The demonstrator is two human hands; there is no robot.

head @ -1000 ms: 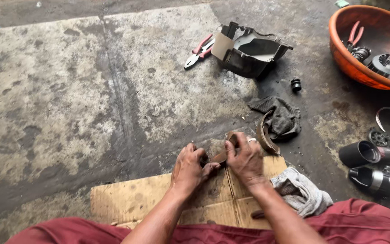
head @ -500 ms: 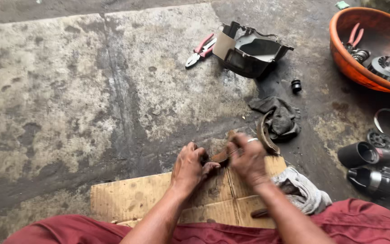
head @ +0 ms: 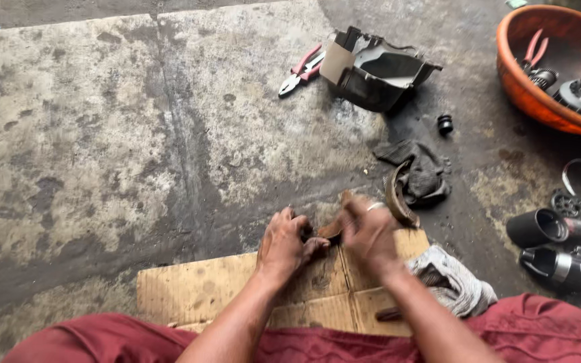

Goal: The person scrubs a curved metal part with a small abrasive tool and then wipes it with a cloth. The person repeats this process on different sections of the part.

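Two hands meet over the far edge of a flattened cardboard sheet (head: 237, 292) on the concrete floor (head: 102, 134). Left hand (head: 284, 245) is clenched on one end of a rusty curved brake shoe (head: 331, 230); right hand (head: 370, 232), blurred, grips the other end, ring on one finger. Shoe sits between the hands, at the cardboard's far edge. Second brake shoe (head: 396, 202) lies just right of it, against a dark rag (head: 421, 171). Light rag (head: 452, 282) at the cardboard's right edge. Farther off: pliers (head: 300, 70), black plastic housing (head: 378, 67), orange basin (head: 526, 87) with parts, black cylinders (head: 546, 232) at right. Step looks like working or scrubbing the shoe by hand; next move likely needs a firm hold from the left while the right rubs.
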